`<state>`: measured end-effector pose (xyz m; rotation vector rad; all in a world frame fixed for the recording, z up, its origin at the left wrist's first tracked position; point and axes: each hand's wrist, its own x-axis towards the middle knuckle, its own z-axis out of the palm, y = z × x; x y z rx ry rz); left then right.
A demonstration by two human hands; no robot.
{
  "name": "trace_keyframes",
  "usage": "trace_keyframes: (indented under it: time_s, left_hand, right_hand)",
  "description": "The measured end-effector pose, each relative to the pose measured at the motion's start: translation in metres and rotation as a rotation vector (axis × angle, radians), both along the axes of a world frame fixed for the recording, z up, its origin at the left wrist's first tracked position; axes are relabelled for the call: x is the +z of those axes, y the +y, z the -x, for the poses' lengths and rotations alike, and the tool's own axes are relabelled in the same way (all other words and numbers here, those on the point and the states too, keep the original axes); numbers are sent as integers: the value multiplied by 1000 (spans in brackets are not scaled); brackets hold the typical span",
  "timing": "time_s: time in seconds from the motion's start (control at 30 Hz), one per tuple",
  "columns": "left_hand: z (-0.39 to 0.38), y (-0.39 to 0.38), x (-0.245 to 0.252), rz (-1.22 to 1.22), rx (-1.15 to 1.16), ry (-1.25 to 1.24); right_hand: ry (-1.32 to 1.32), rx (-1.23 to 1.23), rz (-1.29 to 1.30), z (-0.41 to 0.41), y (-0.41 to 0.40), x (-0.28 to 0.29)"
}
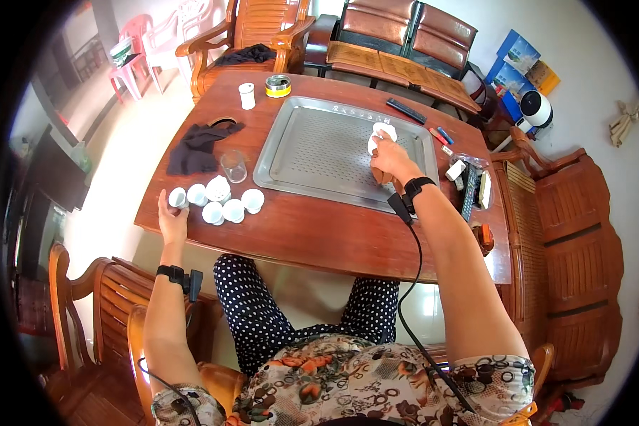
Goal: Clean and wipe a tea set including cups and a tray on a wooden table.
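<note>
At the table's front left, my left hand (172,219) has its thumb and fingers around a small white cup (178,198). Beside it stand several more small white cups (233,211) and a white piece with holes in its top, perhaps a tea strainer (218,187). My right hand (392,158) reaches over the right part of a grey metal tray (330,144) and grips a white vessel (382,134). The fingers partly cover that vessel, so its exact kind is unclear. A clear drinking glass (234,167) stands between the cups and the tray.
A dark cloth (197,149), a white canister (247,96) and a yellow-banded tin (278,85) are left of or behind the tray. Remote controls (407,111) and small items lie right. A black cable (418,266) hangs from my right wristband. Wooden chairs surround the table.
</note>
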<state>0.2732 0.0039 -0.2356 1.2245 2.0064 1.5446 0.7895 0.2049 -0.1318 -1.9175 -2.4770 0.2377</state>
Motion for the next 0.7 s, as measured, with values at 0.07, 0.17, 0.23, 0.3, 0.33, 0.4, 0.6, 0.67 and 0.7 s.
trace_keyframes:
  time_s: [0.07, 0.17, 0.23, 0.3, 0.33, 0.4, 0.6, 0.67, 0.7]
  left_hand:
    - [-5, -2, 3, -44, -16, -41]
    - [1, -17, 4, -32, 86, 5]
    - [-6, -25, 16, -20, 94, -1]
    - [-7, -30, 16, -54, 117, -18]
    - [-5, -34, 16, -83, 145, -33]
    - [-7, -41, 13, -111, 154, -29]
    - [-48, -74, 42, -167, 253, 16]
    - [-79, -79, 61, -364, 183, -6]
    - [-94, -80, 69, -513, 78, -65]
  right_hand:
    - [81, 53, -112, -9, 0, -11]
    - [134, 102, -124, -5, -11, -8]
    - [147, 122, -155, -16, -15, -10]
    - [162, 151, -185, -25, -20, -10]
    - [203, 171, -207, -27, -24, -9]
    - [245, 195, -228, -27, -32, -4]
    - [290, 166, -128, -27, -69, 26]
    - [350, 358, -212, -11, -102, 46]
    - [345, 433, -276, 2, -120, 52]
